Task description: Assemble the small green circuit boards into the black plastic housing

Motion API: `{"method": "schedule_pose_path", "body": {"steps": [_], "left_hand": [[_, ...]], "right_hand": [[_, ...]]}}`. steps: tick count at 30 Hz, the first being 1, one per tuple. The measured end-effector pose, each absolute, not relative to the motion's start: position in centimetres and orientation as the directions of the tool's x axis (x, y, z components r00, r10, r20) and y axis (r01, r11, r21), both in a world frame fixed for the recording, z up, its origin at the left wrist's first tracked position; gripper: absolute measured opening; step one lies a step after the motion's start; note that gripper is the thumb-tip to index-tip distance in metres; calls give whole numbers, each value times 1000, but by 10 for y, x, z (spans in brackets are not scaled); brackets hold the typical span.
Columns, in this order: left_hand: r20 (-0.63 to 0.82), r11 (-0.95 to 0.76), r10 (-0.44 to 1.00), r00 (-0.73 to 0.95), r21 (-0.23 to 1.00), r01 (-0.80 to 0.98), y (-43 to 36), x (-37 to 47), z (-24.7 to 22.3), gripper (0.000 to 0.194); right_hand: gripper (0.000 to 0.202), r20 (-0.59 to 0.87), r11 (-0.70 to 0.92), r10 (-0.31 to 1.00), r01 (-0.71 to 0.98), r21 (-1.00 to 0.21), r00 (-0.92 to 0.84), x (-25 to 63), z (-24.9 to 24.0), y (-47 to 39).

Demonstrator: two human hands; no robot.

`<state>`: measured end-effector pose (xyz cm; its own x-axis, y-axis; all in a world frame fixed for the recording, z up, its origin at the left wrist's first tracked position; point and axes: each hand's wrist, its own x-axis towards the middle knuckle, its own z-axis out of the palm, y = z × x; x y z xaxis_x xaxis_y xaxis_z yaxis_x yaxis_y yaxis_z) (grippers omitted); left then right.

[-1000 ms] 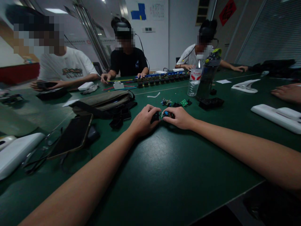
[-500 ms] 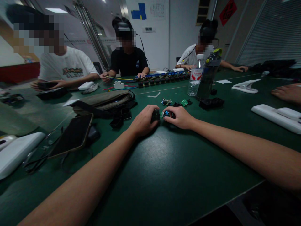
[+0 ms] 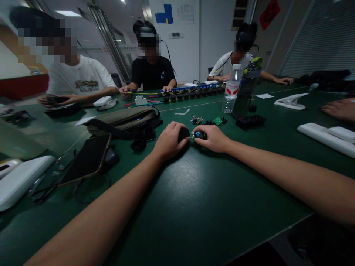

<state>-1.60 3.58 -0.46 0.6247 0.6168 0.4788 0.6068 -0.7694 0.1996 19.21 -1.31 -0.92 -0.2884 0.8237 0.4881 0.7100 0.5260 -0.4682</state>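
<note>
My left hand (image 3: 169, 142) is closed around a small black plastic housing (image 3: 183, 135), low over the green table (image 3: 188, 199). Facing it, my right hand (image 3: 213, 138) grips a small circuit board (image 3: 196, 134) with blue and white components; a dark part shows behind its fingers. The two pieces nearly meet, and whether they touch I cannot tell. Just beyond my hands lie a little pile of loose electronic parts (image 3: 196, 120) and a green circuit board (image 3: 217, 120). Several black plastic housings (image 3: 142, 139) rest left of my left hand.
At left are a phone (image 3: 87, 159), a grey-green bag (image 3: 124, 119) and a white device (image 3: 24, 181). A water bottle (image 3: 231, 90), a dark bottle (image 3: 246, 90) and black housings (image 3: 250, 121) stand farther right. Across the table several people sit near a long wired strip (image 3: 191, 92).
The black housing in my left hand has turned slightly and reaches closer to the circuit board. Both hands stay in nearly the same place.
</note>
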Motion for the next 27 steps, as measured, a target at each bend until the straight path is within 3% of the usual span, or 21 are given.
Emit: {"method": "schedule_pose_path", "body": {"steps": [7, 15, 27], "left_hand": [[524, -737, 641, 561, 215, 641, 39, -15, -6, 21], [510, -715, 684, 521, 329, 616, 45, -15, -12, 43], [379, -635, 768, 516, 347, 690, 43, -14, -11, 40]], "right_hand": [[22, 472, 467, 853, 730, -499, -223, 192, -7, -13], [21, 466, 468, 854, 733, -493, -232, 192, -9, -12], [22, 421, 527, 832, 753, -393, -363, 194, -12, -9]]}}
